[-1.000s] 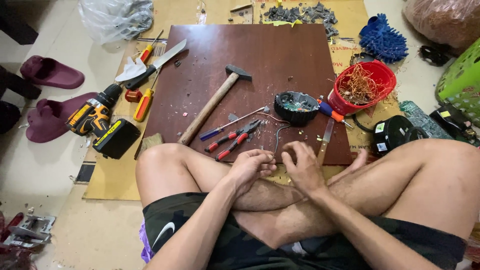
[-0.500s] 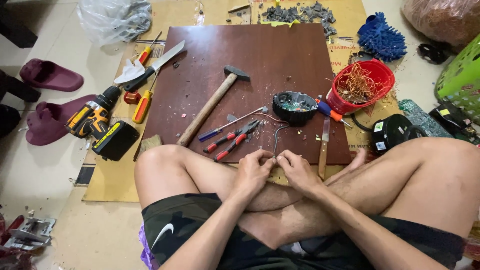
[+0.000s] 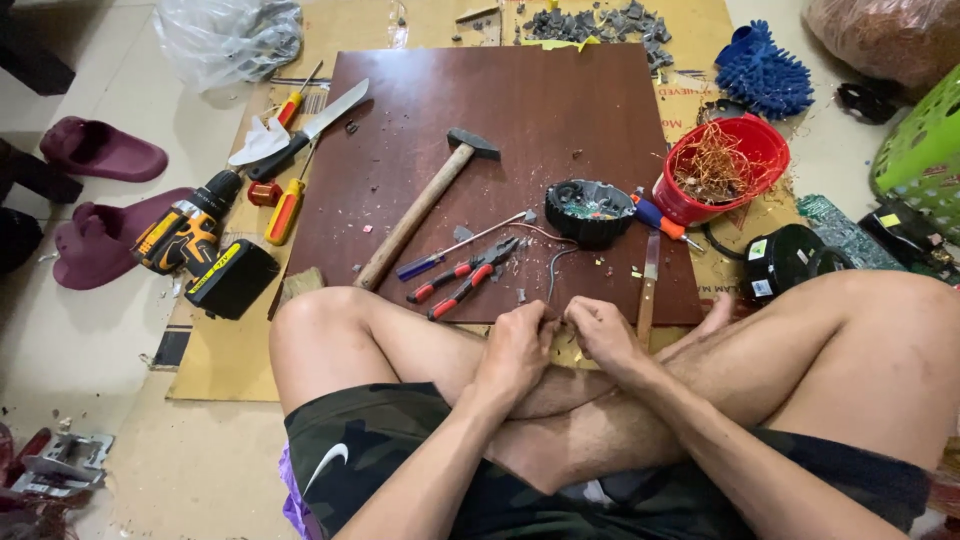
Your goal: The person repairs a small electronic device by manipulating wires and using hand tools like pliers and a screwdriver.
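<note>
I sit cross-legged at the near edge of a dark brown board (image 3: pixel 560 100). My left hand (image 3: pixel 518 348) and my right hand (image 3: pixel 603 335) meet over my shins, fingers closed and knuckles almost touching. Both pinch the end of a thin grey wire (image 3: pixel 549 280). The wire curves up the board to a round black device (image 3: pixel 590 212) with its inside exposed. What lies between my fingertips is hidden.
On the board lie a wooden-handled hammer (image 3: pixel 420 210), red-handled pliers (image 3: pixel 465 282), a blue-handled screwdriver (image 3: pixel 450 255) and a knife (image 3: pixel 648 285). A red bowl of copper wire (image 3: pixel 725 165) stands to the right. A yellow drill (image 3: pixel 190 230) and maroon slippers (image 3: pixel 100 150) lie to the left.
My right hand has slid left until it meets my left hand at the wire's end; a second ago the two hands were apart. The tools on the board have not moved.
</note>
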